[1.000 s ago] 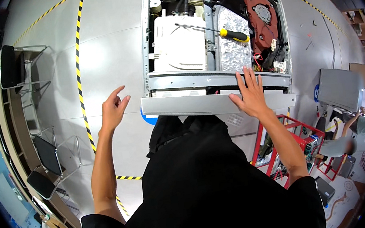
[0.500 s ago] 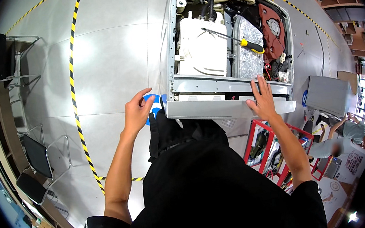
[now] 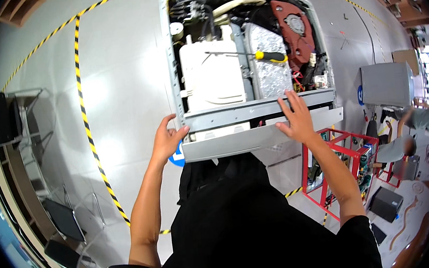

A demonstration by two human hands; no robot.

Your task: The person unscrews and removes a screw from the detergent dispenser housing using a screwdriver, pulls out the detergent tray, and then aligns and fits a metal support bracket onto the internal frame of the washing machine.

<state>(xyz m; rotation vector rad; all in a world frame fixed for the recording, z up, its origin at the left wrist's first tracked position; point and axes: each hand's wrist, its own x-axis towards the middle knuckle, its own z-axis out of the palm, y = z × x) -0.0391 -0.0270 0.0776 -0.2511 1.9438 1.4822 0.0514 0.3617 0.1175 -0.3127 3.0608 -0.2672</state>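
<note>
An opened washing machine (image 3: 254,107), its top uncovered, stands in front of me. A pale grey panel (image 3: 236,143) runs along its near side, sticking out toward me. My left hand (image 3: 166,141) is at the near left corner, fingers spread, the thumb at the panel's end. My right hand (image 3: 297,119) lies open over the panel and the metal crossbar, holding nothing. A yellow and black screwdriver (image 3: 271,56) rests across the inside parts, its shaft over the white plastic box (image 3: 212,76) and its handle on the silvery wrapped part (image 3: 271,81).
Inside the machine are a red-brown cover (image 3: 296,34) and dark hoses. A red-framed cart (image 3: 355,157) with tools stands at the right, with a grey box-shaped unit (image 3: 388,85) and another person beyond it. Chairs (image 3: 6,118) line the left. Striped tape (image 3: 83,96) marks the floor.
My left hand has come up to the machine's corner, where it was apart from it before. My right hand stays on the panel. The whole view has shifted, with the machine now further left.
</note>
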